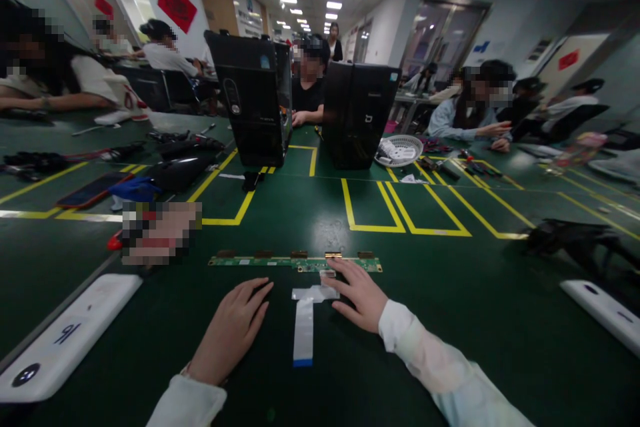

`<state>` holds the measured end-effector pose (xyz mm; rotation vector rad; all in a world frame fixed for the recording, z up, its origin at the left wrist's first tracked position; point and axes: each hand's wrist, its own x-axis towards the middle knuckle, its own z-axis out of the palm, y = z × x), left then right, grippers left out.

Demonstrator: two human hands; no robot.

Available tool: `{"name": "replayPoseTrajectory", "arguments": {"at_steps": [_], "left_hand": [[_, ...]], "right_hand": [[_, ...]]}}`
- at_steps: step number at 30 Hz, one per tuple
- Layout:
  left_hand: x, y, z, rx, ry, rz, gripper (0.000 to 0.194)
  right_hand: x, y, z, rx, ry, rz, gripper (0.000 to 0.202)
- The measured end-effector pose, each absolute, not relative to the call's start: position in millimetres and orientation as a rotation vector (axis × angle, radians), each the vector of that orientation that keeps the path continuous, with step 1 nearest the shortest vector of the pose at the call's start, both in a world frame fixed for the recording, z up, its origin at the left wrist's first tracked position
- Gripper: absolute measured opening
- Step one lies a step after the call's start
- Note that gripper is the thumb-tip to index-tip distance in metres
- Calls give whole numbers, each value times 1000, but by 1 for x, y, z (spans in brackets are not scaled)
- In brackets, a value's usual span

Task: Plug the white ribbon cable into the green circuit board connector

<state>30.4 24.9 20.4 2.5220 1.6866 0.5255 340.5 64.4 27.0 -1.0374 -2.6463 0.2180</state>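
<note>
A long, narrow green circuit board [270, 261] lies crosswise on the dark green table [400, 387]. From its lower edge a white ribbon cable [303, 330] with a blue end runs towards me, folded near the board. My right hand [361, 295] rests over the board's right part and the cable's upper end, fingers spread, fingertips at the connector. To the left of the cable, my left hand [235, 325] lies on the table with its fingers apart, touching neither board nor cable.
Two black computer towers [257, 100] stand beyond the board. A white basket [399, 150] and tools are at the back right. White devices [70, 337] lie at both sides; cables and a blue cloth lie left. People sit around.
</note>
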Motion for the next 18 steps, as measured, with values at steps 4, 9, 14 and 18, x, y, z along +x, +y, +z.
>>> {"name": "replayPoseTrajectory", "arguments": {"at_steps": [4,9,14,18], "left_hand": [[32,25,20,2504,1669,546,39],[31,24,17,2491,1668,575,40],[30,23,14,2490,1665,542,41],[29,23,13,2480,1661,512,42]], "right_hand": [[336,63,32,-1132,-2695,287,52],[343,57,28,-1165,-2686,283,53],[373,35,21,-1217,-2653,207,51],[421,12,8,-1361,-2538,67,47]]}}
